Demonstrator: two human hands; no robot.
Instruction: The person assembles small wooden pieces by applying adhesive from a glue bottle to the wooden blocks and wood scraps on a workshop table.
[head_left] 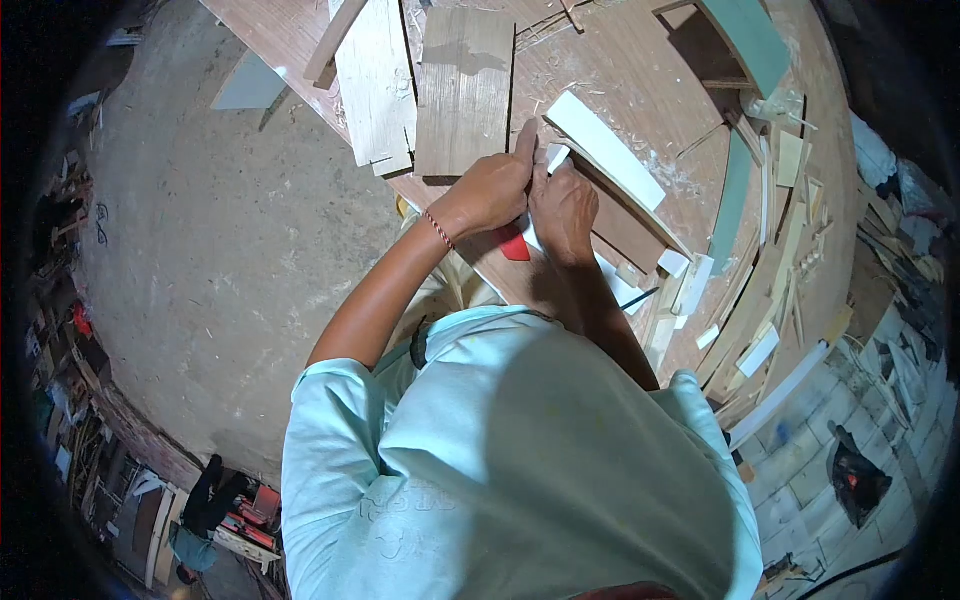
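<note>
Pale shirt (590,450) is covering the bench's (590,75) near edge. Beyond it, a small white piece (557,156) is poking out at the right hand's (566,208) fingertips, its lower end hidden; whether they are gripping it, I cannot tell. The left hand's (492,192) index finger is pointing forward just beside, its other fingertips hiding. Farther out, a white board (607,150) is lying diagonally.
</note>
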